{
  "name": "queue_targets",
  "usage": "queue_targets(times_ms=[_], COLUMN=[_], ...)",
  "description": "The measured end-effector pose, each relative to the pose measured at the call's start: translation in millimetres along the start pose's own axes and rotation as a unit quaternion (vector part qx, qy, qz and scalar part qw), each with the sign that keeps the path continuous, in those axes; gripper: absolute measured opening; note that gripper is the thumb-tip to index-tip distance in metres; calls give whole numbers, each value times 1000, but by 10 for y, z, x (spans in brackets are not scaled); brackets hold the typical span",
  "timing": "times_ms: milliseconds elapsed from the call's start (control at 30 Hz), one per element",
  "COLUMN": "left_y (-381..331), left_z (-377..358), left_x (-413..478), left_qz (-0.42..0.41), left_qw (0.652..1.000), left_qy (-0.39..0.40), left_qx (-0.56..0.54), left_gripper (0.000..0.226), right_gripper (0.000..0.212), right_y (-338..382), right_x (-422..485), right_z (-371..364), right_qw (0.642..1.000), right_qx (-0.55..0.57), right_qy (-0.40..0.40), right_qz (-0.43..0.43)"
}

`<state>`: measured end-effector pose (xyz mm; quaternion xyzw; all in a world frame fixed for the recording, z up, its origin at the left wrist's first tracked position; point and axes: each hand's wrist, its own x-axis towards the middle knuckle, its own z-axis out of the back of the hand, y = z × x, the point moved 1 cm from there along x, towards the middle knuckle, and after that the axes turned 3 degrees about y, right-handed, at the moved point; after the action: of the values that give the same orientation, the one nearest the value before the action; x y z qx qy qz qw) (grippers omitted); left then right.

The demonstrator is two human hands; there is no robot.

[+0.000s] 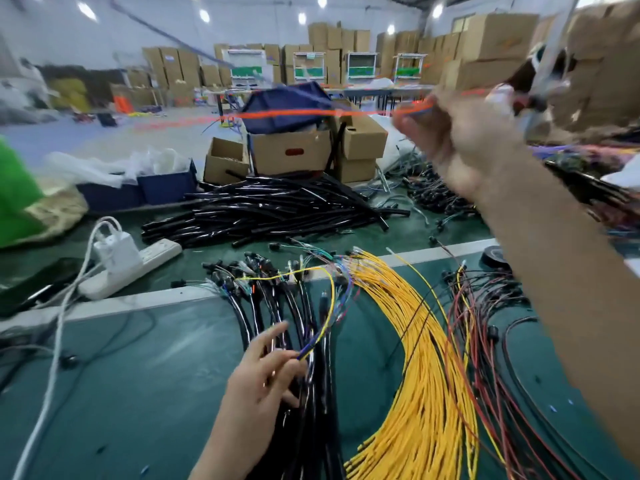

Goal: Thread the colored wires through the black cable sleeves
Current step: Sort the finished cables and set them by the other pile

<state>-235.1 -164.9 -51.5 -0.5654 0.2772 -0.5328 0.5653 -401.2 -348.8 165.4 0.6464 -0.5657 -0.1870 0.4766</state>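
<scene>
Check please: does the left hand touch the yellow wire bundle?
Apart. The head view shows black sleeves and bare green table between the left hand and the yellow bundle.

No text could be read anywhere. The pale labels on the stacked cardboard boxes (173, 60) and the red mark on the nearer box (294, 152) were too blurred.

right hand (460, 143) seemingly pinches orange wire (294, 114); left hand (259, 379) grips black sleeves (316, 388).
</scene>
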Motion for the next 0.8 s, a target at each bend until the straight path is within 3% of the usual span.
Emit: queue_targets(times_ms=[67,133,233,367,467,600,700,767,800], left_y=[-42,-38,-15,-86,-149,-170,-165,-152,-148], left_z=[-43,-54,-9,10,-22,-76,-80,-93,-103], left_x=[-6,-19,-47,-66,-65,-79,-83,-79,-78], left_qz=[-58,-84,-118,-193,-237,-249,-259,-254,-249], left_qw=[995,991,979,960,953,952,945,946,947], left_qy=[-22,-49,-53,-61,-55,-71,-78,-69,-62], left_qx=[81,91,155,195,180,165,182,191,194], left_gripper=[12,20,11,12,36,17,18,15,14], right_gripper=[28,30,28,25,21,18,18,23,26], right_y=[-426,-921,-1364,-1533,-1561,-1611,-1637,-1616,-1568], right_x=[-84,-265,-386,-377,-277,-183,-137,-117,-110], right_z=[-72,-98,99,304,425,551,611,664,680], right_qw=[993,975,948,934,935,935,931,911,874], right_qx=[8,-26,-77,-171,-194,-191,-211,-286,-389], right_qy=[5,25,23,25,-11,-35,-64,-76,-68], right_qz=[-117,-221,-308,-313,-295,-297,-290,-288,-281])
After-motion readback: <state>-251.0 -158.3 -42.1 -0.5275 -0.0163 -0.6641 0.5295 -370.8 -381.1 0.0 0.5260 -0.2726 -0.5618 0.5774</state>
